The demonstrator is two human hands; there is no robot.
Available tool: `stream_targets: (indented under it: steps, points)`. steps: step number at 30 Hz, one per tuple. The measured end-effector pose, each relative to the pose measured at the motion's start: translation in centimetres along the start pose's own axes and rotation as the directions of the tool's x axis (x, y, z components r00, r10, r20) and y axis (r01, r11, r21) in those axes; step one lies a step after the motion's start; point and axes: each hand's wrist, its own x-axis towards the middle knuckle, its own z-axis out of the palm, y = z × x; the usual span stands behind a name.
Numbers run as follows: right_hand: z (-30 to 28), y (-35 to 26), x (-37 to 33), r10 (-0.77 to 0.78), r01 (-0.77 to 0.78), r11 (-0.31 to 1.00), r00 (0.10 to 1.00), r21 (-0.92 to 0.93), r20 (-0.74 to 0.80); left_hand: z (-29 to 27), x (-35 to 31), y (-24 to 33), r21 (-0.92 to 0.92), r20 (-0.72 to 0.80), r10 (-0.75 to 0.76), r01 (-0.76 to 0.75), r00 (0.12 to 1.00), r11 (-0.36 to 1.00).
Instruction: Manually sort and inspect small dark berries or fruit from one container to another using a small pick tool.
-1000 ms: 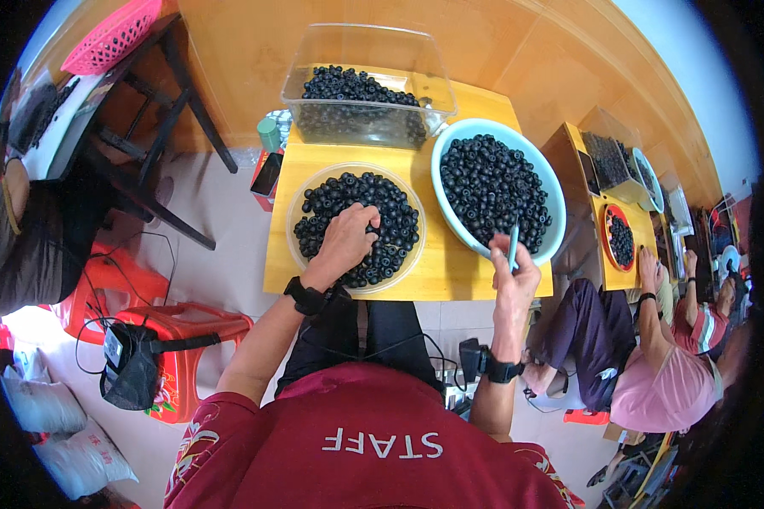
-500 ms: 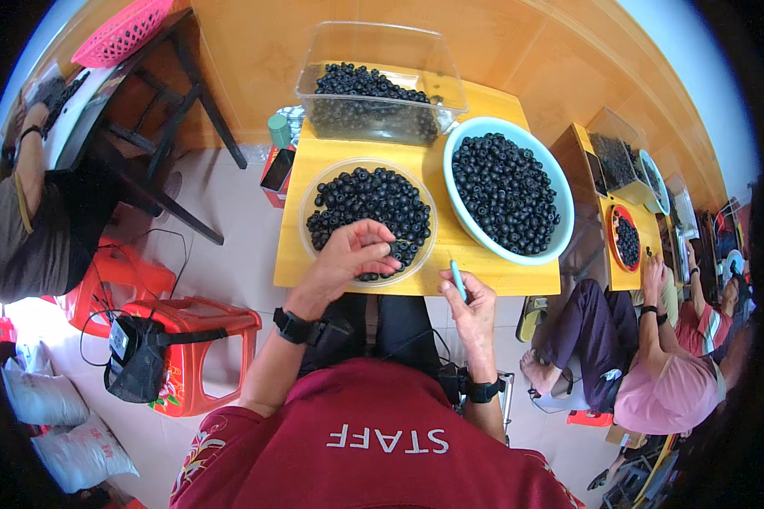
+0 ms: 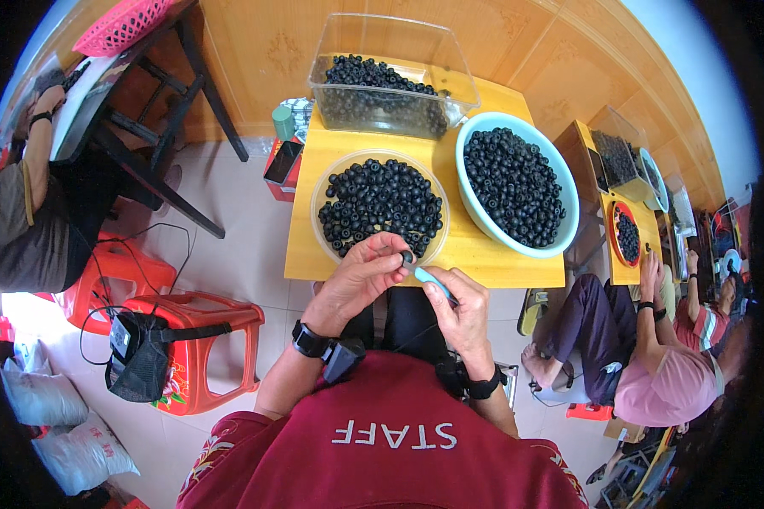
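Between the thumb and fingers of my left hand [image 3: 356, 284] is a single small black bead [image 3: 407, 257], held just in front of the table's near edge. My right hand [image 3: 461, 314] grips a small tool with a light-blue handle [image 3: 427, 276]. Its tip meets the bead or lies right beside it; the exact contact is too small to tell. Beyond my left hand sits a round clear tray [image 3: 319, 231] of black beads [image 3: 382, 199] with holes. A light-blue basin [image 3: 574, 222], heaped with similar beads, stands to the right.
At the back of the yellow table [image 3: 310, 267] is a clear plastic box [image 3: 382, 123] partly filled with beads. A phone [image 3: 283, 161] lies on a red box at left. Red stools [image 3: 250, 318] stand at left. Other people work on both sides, one in a pink shirt [image 3: 666, 386].
My left hand has left the tray and come nearer with a bead. My right hand has tilted the tool leftward, bringing its tip to the bead. The view has shifted slightly.
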Motion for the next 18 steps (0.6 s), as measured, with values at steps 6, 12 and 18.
stream_targets:
  steps: [6,12,18]
  points:
    - [0.08,-0.38,-0.13,0.018,-0.018,0.998,1.0,-0.062,-0.003,0.22,-0.3,-0.34,-0.02,-0.023,-0.019,0.018,1.0,1.0]
    - [-0.35,-0.5,-0.35,0.007,-0.008,0.997,1.0,-0.077,-0.016,0.45,-0.39,-0.6,-0.034,-0.04,-0.045,0.044,0.998,0.998]
    - [-0.67,0.11,-0.5,-0.041,0.036,0.99,0.999,-0.139,-0.035,0.36,-0.35,-1.02,-0.034,-0.063,-0.063,0.061,0.996,0.998]
